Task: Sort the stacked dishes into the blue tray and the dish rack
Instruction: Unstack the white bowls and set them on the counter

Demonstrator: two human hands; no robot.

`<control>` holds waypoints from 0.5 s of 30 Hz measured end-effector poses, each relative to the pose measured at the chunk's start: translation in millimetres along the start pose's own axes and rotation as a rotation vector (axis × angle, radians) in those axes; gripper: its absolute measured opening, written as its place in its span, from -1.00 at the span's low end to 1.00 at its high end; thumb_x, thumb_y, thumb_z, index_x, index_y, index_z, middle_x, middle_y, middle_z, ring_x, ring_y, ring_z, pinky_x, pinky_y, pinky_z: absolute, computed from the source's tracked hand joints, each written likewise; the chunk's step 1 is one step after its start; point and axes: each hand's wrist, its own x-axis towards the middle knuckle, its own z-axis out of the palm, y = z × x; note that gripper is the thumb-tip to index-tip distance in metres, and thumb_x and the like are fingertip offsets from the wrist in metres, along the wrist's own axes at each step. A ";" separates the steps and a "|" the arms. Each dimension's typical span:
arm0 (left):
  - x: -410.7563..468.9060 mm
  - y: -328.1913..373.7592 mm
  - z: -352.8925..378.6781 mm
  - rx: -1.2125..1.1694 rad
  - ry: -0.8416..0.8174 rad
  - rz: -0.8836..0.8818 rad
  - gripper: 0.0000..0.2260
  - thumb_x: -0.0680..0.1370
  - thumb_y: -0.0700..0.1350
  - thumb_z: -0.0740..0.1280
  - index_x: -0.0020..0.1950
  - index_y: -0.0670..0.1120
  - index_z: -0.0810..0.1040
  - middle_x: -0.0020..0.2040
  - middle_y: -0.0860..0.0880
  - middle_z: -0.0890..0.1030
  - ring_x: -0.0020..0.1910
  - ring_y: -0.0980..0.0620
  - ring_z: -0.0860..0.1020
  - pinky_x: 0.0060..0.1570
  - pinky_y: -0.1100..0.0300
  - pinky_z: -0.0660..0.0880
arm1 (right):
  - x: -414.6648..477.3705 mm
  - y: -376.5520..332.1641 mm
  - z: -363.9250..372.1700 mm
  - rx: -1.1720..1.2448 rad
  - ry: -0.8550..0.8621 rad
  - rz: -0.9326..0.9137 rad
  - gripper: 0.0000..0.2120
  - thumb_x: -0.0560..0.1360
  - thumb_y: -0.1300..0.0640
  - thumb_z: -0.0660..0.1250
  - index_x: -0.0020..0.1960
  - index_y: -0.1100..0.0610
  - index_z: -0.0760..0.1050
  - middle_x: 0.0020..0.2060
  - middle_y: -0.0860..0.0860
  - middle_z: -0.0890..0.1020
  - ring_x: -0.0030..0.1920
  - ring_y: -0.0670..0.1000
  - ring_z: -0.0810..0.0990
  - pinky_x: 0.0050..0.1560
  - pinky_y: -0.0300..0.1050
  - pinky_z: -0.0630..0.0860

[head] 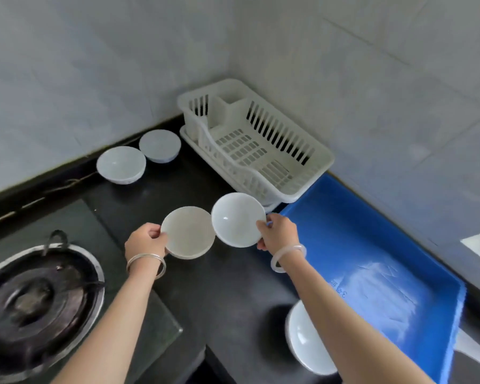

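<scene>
Level bowl (188,232) and tilted bowl (237,219), both white, were held aloft side by side. White dish rack (261,151) stood beside blue tray (372,273).

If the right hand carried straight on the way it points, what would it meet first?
Probably the white dish rack: the right hand, gripping a white dish, points toward its near wall, though depth is hard to judge from one view.

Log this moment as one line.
left hand: grips left white dish | right hand: grips right white dish, tilted | both over counter, before dish rack
</scene>
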 end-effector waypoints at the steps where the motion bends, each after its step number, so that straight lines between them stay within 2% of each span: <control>1: 9.7 -1.4 -5.1 -0.014 0.023 -0.019 -0.85 0.40 -0.29 0.28 -0.15 -0.08 0.59 -0.13 -0.13 0.68 -0.20 -0.13 0.62 -0.09 -0.09 0.62 | 9.4 -8.3 9.9 -0.009 -0.022 0.001 -0.88 0.50 0.13 0.16 -0.09 0.11 0.46 -0.41 0.07 0.59 -0.59 -0.09 0.53 -0.48 -0.25 0.48; 4: 37.5 -3.0 -17.4 -0.045 0.074 -0.056 -0.85 0.39 -0.28 0.28 -0.14 -0.08 0.59 -0.10 -0.14 0.67 -0.10 -0.17 0.62 -0.04 -0.11 0.60 | 39.0 -29.2 37.8 -0.012 -0.072 0.017 -0.91 0.51 0.16 0.16 -0.11 0.11 0.43 -0.47 0.07 0.58 -0.57 -0.06 0.55 -0.34 -0.11 0.60; 7: 59.6 -2.3 -26.1 -0.080 0.114 -0.093 -0.84 0.40 -0.28 0.28 -0.09 -0.12 0.60 -0.05 -0.16 0.67 -0.06 -0.18 0.62 -0.02 -0.11 0.59 | 66.1 -43.9 63.2 0.023 -0.113 0.071 -0.90 0.51 0.19 0.16 -0.18 0.11 0.39 -0.51 0.07 0.57 -0.57 -0.05 0.56 -0.23 0.01 0.62; 10: 77.2 -0.6 -31.2 -0.119 0.149 -0.121 -0.82 0.42 -0.30 0.28 -0.03 -0.16 0.60 -0.03 -0.18 0.66 -0.15 -0.14 0.60 -0.05 -0.08 0.61 | 87.1 -54.9 86.2 0.053 -0.108 0.116 -0.87 0.50 0.20 0.16 -0.21 0.09 0.39 -0.49 0.09 0.58 -0.53 -0.02 0.59 -0.19 0.04 0.65; 13: 90.4 1.1 -32.4 -0.156 0.164 -0.146 -0.81 0.45 -0.32 0.27 0.01 -0.19 0.59 -0.03 -0.19 0.64 -0.24 -0.11 0.55 -0.14 0.03 0.60 | 101.3 -62.0 103.8 0.059 -0.102 0.150 -0.92 0.50 0.22 0.16 -0.16 0.13 0.40 -0.47 0.11 0.58 -0.50 0.03 0.60 -0.16 0.08 0.65; 15: 97.0 0.9 -31.8 -0.188 0.172 -0.165 -0.80 0.45 -0.32 0.27 0.03 -0.20 0.58 -0.02 -0.20 0.64 -0.24 -0.12 0.55 -0.12 0.00 0.61 | 108.2 -64.0 112.1 0.052 -0.109 0.168 -0.90 0.50 0.22 0.16 -0.18 0.12 0.39 -0.45 0.12 0.60 -0.47 0.04 0.62 -0.13 0.10 0.65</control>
